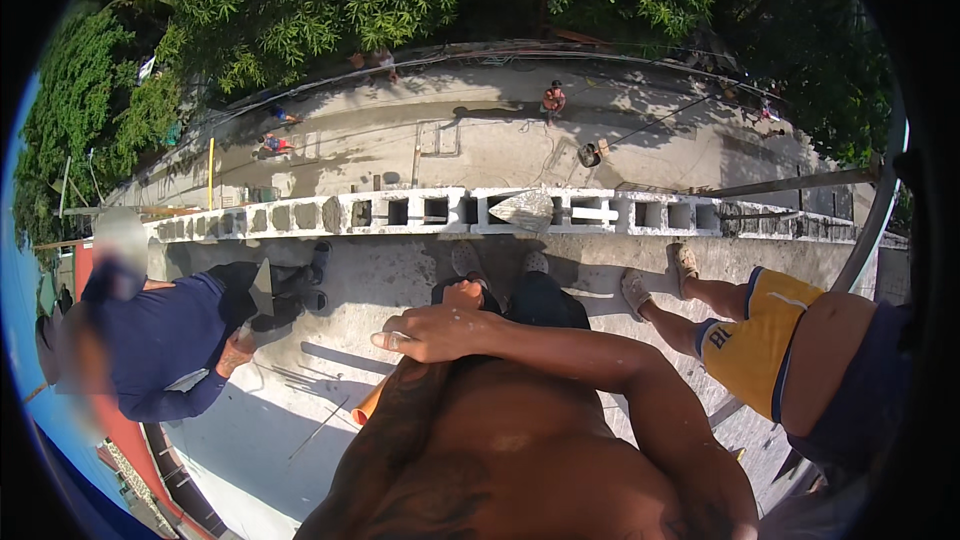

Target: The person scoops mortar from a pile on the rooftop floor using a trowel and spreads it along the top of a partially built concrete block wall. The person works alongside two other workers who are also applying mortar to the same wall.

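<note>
My right arm bends across my bare torso, and my right hand (435,333) is closed over my left wrist. The thumb points left and its tip is pale with dust. Just beyond it shows my left hand (463,294), fingers curled in. Its palm is hidden, so what it may hold cannot be seen. Ahead of both hands runs a wall of hollow concrete blocks (650,216). On its top lies a pointed grey trowel blade (523,208), away from my hands. Some block cells on the left are filled with mortar.
A co-worker in dark blue (170,340) bends at the left by a trowel (262,288). At right stands a person in yellow shorts (762,330). An orange pipe (368,406) lies by my left arm. Beyond the wall, far below, are a street (370,155), people and a bucket (588,155).
</note>
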Tool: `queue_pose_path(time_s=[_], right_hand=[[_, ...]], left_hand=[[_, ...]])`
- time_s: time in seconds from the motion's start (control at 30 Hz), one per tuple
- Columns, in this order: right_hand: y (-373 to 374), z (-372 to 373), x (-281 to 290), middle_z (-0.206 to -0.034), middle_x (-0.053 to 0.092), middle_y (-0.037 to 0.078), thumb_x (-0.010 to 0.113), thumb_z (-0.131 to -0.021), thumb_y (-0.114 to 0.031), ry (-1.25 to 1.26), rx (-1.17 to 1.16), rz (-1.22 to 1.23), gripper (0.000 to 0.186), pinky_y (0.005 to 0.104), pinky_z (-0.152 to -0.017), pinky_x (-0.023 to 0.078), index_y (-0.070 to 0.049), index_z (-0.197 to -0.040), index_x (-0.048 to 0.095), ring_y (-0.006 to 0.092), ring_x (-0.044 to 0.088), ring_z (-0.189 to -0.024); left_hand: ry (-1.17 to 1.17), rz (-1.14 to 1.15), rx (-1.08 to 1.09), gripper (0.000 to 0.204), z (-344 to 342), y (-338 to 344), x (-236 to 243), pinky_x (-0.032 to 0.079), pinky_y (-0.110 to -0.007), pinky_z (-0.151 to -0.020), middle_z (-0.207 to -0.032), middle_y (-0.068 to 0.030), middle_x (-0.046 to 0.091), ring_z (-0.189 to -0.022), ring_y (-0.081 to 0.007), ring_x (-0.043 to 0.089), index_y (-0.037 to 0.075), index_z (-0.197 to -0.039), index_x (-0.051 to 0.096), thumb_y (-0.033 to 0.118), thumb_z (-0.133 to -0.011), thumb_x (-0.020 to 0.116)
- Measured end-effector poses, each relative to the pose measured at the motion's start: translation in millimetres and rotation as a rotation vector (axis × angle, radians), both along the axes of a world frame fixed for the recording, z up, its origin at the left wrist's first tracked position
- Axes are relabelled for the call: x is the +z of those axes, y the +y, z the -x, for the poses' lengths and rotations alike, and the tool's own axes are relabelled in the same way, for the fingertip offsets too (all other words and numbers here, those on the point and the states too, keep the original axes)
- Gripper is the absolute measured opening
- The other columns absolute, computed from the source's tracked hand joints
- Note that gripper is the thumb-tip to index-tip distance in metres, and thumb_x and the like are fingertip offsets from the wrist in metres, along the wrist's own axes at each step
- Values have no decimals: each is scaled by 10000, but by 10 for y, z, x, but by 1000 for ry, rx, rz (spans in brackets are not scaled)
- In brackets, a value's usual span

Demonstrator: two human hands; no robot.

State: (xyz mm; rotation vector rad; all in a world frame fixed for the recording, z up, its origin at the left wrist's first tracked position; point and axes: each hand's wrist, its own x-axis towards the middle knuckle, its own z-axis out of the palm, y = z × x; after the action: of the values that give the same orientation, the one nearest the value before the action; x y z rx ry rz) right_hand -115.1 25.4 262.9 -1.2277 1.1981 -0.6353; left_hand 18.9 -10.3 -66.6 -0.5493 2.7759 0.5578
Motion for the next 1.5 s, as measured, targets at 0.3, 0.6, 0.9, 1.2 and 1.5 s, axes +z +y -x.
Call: queue_pose_path(time_s=[0.3, 0.6, 0.9, 1.2, 1.5], right_hand=[[-57, -88, 83, -1244, 561, 225, 266, -962, -606, -25, -85, 62, 693, 429, -1015, 388, -51, -1300, 506, 386, 501, -1197], [-134, 167, -139, -893, 686, 108, 359, -961, -571, -158, -314, -43, 582, 369, -804, 481, -68, -1119, 606, 224, 686, -804], [1364, 1035, -2267, -541, 591, 122, 560, -831, -273, 384, -785, -481, 352, 364, -502, 508, 25, -653, 619, 212, 602, -477], [3346, 714, -2797, -538, 391, 34, 546, -869, -250, -214, -1562, -1019, 192, 321, -352, 309, -63, -840, 573, 154, 354, -383], [2853, 512, -2504, -548, 394, -10, 563, -885, -277, -182, -1575, -846, 203, 258, -343, 288, -75, -892, 585, 103, 362, -395]], left_hand=[[-146, -62, 143, 193, -58, 18, 72, 494, -487, -651, -756, -137, 643, -763, -372, 639, 98, -776, 627, 284, -781, 576], [-176, -130, 300, 262, 121, -236, 394, 497, -511, -728, -832, -184, 666, -814, -392, 643, 45, -783, 664, 273, -816, 539], [-267, -97, 296, 294, -1300, -1089, -25, 516, -414, -559, -602, -133, 641, -568, -274, 651, 25, -643, 642, 251, -806, 549], [-428, -596, 875, 216, -1722, -1034, 123, 502, -332, -453, -617, -82, 648, -510, -181, 627, 28, -702, 648, 213, -807, 615], [-204, -620, 710, 230, -846, -1207, 354, 493, -328, -444, -604, -73, 633, -482, -170, 615, 18, -708, 663, 227, -779, 598]])
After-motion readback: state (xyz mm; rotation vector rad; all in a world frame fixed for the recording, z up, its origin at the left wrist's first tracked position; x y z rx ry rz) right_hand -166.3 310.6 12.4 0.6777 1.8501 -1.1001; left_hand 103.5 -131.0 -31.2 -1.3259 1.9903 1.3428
